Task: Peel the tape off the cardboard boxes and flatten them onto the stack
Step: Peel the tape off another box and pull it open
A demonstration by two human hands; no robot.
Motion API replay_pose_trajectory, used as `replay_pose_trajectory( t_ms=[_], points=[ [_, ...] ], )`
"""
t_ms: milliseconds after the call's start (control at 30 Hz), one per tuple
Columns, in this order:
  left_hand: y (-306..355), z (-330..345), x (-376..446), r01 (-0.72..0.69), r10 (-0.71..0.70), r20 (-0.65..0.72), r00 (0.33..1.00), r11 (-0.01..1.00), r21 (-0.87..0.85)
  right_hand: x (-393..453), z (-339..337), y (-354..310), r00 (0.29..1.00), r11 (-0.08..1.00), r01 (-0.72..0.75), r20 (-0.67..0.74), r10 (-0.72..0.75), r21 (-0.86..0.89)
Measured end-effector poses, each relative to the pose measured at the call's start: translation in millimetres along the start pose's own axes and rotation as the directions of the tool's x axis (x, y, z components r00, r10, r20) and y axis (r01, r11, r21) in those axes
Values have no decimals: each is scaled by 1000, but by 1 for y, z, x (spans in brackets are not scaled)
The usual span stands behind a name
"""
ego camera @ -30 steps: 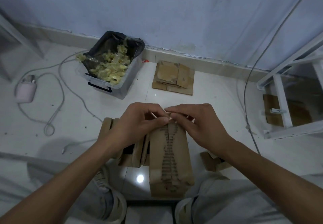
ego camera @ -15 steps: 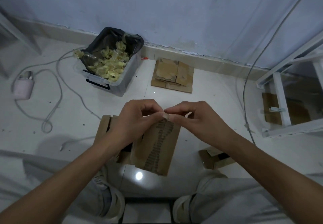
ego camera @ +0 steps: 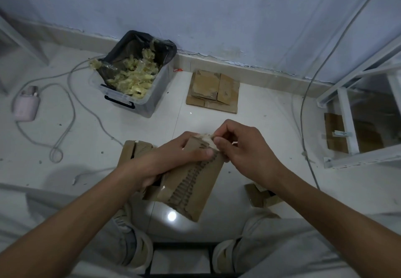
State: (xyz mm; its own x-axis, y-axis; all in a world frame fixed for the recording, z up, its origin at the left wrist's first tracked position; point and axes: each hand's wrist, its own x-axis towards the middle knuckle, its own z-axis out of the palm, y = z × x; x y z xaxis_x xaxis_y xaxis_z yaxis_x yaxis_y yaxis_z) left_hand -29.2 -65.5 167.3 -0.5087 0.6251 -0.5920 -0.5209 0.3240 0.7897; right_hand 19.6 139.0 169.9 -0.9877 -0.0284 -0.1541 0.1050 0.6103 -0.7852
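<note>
A small brown cardboard box (ego camera: 195, 188) with a torn, ridged strip down its face is held above the floor between my knees. My left hand (ego camera: 173, 158) grips its upper left part, thumb pressed on the top face. My right hand (ego camera: 243, 149) pinches a crumpled bit of pale tape (ego camera: 207, 137) at the box's top edge. The stack of flattened boxes (ego camera: 213, 92) lies on the floor by the wall, straight ahead.
A clear bin (ego camera: 134, 78) lined with a black bag holds wads of peeled tape, back left. More boxes sit behind my left hand (ego camera: 134, 149) and by my right knee (ego camera: 259, 195). Cables and a pink device (ego camera: 26, 106) lie left; a white frame (ego camera: 355, 113) stands right.
The box has tilted and swung to a slant. My right hand has pulled the tape end up off the top edge, and both hands have shifted slightly right.
</note>
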Motion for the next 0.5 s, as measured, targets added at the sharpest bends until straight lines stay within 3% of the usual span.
replay_pose_trajectory(
  t_ms=[133, 267, 300, 367, 433, 500],
  points=[
    [-4, -4, -1, 51, -47, 36, 998, 992, -115, -1, 2, 0, 997, 962, -74, 0, 76, 263],
    [-7, -5, 5, -24, 14, -109, 994, 995, -94, 1, -4, -2, 972, 836, -176, -42, 231, 520],
    [-6, -5, 6, -47, 40, -148, 988, 998, -48, 2, -4, -2, 969, 860, -171, -76, 235, 481],
    [-7, -6, 7, -77, 97, -216, 972, 992, 100, 3, -1, 2, 975, 986, -81, -195, 110, 149],
    [-8, -4, 8, -68, 142, -267, 953, 961, 267, 2, 4, 4, 974, 966, 17, -215, -74, -257],
    [-10, -2, 10, -88, 248, -309, 918, 888, 451, 1, 10, 3, 976, 937, 23, -195, -97, -348]
  ],
)
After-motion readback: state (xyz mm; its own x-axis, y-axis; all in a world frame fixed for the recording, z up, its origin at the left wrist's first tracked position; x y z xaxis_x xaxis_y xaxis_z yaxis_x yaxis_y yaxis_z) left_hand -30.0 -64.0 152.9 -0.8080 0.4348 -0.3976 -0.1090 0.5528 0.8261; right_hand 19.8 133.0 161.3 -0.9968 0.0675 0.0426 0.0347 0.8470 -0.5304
